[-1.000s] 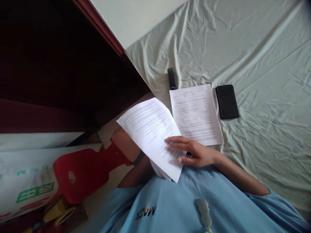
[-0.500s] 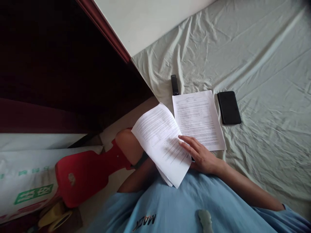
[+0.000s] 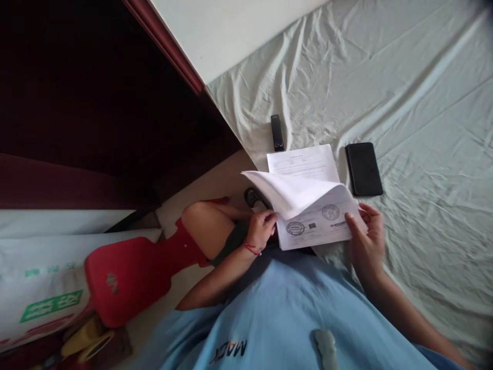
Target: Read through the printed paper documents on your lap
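A sheaf of printed papers [image 3: 316, 221] with round stamps on the showing page lies at the near edge of the bed. Its upper pages [image 3: 292, 190] arch up and over. My left hand [image 3: 261, 229] pinches the sheaf's left edge, a red string round the wrist. My right hand [image 3: 367, 231] grips the right edge, thumb on the page. A single printed sheet [image 3: 304, 160] lies flat on the sheet behind the sheaf.
A black phone [image 3: 364, 168] lies right of the papers and a small black stick-shaped device [image 3: 277, 132] behind them on the wrinkled pale green bedsheet [image 3: 404, 92]. A red board [image 3: 131, 275], a printed sack [image 3: 42, 293] and tape rolls [image 3: 92, 341] sit on the floor at left.
The sheaf moved from my left side onto the bed over the flat sheet. My left hand came into view on its left edge. My right hand shifted to the right edge and pages lifted.
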Motion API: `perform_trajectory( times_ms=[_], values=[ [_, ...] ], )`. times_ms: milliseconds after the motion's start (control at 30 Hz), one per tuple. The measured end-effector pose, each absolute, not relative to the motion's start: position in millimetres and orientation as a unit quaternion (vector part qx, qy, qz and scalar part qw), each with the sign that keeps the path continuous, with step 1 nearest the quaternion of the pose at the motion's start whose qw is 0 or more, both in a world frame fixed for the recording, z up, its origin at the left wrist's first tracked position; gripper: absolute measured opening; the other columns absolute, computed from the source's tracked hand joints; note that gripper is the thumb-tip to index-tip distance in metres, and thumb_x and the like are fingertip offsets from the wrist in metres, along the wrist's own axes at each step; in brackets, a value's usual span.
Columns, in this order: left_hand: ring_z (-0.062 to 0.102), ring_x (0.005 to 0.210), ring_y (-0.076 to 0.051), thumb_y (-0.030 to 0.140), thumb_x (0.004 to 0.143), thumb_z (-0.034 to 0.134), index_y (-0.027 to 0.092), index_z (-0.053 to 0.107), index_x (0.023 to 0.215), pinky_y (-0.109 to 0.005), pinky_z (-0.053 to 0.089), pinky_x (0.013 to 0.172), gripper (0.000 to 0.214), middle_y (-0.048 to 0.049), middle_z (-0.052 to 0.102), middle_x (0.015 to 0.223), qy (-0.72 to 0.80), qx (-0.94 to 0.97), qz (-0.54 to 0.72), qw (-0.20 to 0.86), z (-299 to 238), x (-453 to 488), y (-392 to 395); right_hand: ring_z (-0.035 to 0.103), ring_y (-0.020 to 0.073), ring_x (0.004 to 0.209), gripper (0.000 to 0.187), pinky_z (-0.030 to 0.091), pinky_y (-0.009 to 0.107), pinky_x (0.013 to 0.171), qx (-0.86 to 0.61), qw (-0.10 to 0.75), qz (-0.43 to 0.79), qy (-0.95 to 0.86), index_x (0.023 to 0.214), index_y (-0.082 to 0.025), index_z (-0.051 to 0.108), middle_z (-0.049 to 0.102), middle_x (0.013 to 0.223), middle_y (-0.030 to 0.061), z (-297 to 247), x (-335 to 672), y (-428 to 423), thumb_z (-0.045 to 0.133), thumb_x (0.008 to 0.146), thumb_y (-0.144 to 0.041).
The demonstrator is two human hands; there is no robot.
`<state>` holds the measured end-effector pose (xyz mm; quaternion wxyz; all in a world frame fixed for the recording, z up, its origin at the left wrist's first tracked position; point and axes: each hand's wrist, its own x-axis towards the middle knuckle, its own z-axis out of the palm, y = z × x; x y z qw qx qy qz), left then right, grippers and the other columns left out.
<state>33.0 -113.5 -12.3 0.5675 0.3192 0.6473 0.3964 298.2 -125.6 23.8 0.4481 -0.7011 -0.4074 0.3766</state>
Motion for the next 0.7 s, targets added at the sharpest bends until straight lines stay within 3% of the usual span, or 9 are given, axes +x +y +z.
perform_trajectory(
  times_ms=[100, 233, 367, 467, 567, 700],
  values=[
    [0.039, 0.037, -0.007, 0.059, 0.077, 0.080, 0.020, 0.063, 0.061, -0.024, 0.020, 0.040, 0.045, 0.0054, 0.045, 0.048, 0.650, 0.345, 0.381, 0.560, -3, 28, -115, 0.066, 0.0265, 0.101, 0.065, 0.062, 0.046, 0.082, -0.711, 0.411, 0.299, -0.486, 0.143, -0.026, 0.054, 0.064, 0.129, 0.0123, 19, 322, -122, 0.081, 0.088, -0.046],
    [0.040, 0.038, -0.006, 0.056, 0.080, 0.076, 0.020, 0.059, 0.059, -0.023, 0.020, 0.041, 0.045, 0.0055, 0.044, 0.048, 0.649, 0.355, 0.370, 0.562, 5, 27, -116, 0.065, 0.0332, 0.116, 0.038, 0.061, 0.053, 0.092, -0.684, 0.297, 0.180, -0.642, 0.131, -0.024, 0.068, 0.065, 0.135, 0.0166, 21, 337, -113, 0.067, 0.098, -0.044],
    [0.040, 0.038, -0.006, 0.059, 0.078, 0.079, 0.020, 0.059, 0.059, -0.022, 0.022, 0.041, 0.048, 0.0046, 0.047, 0.048, 0.640, 0.353, 0.357, 0.582, 1, 26, -116, 0.069, 0.0380, 0.110, 0.053, 0.059, 0.055, 0.086, -0.694, 0.136, 0.186, -0.683, 0.144, -0.017, 0.064, 0.070, 0.133, 0.0210, 27, 329, -98, 0.055, 0.103, -0.051],
    [0.042, 0.040, -0.006, 0.064, 0.078, 0.079, 0.019, 0.061, 0.062, -0.022, 0.027, 0.042, 0.051, 0.0036, 0.050, 0.050, 0.633, 0.343, 0.361, 0.593, -4, 23, -116, 0.070, 0.0398, 0.113, 0.055, 0.057, 0.050, 0.079, -0.713, 0.059, 0.173, -0.676, 0.145, -0.018, 0.065, 0.069, 0.139, 0.0218, 32, 320, -90, 0.049, 0.106, -0.053],
    [0.045, 0.042, -0.007, 0.074, 0.076, 0.080, 0.018, 0.065, 0.067, -0.022, 0.032, 0.042, 0.058, 0.0021, 0.054, 0.055, 0.632, 0.318, 0.379, 0.597, -9, 21, -113, 0.072, 0.0335, 0.098, 0.050, 0.052, 0.044, 0.073, -0.715, 0.041, 0.187, -0.672, 0.136, -0.020, 0.071, 0.074, 0.131, 0.0189, 34, 318, -86, 0.047, 0.106, -0.052],
    [0.044, 0.043, -0.006, 0.077, 0.075, 0.081, 0.017, 0.064, 0.065, -0.022, 0.030, 0.042, 0.063, 0.0017, 0.054, 0.056, 0.623, 0.328, 0.380, 0.600, -13, 23, -110, 0.070, 0.0276, 0.082, 0.047, 0.048, 0.040, 0.071, -0.713, 0.086, 0.239, -0.653, 0.127, -0.020, 0.074, 0.079, 0.106, 0.0127, 30, 323, -78, 0.051, 0.101, -0.052]
  ],
)
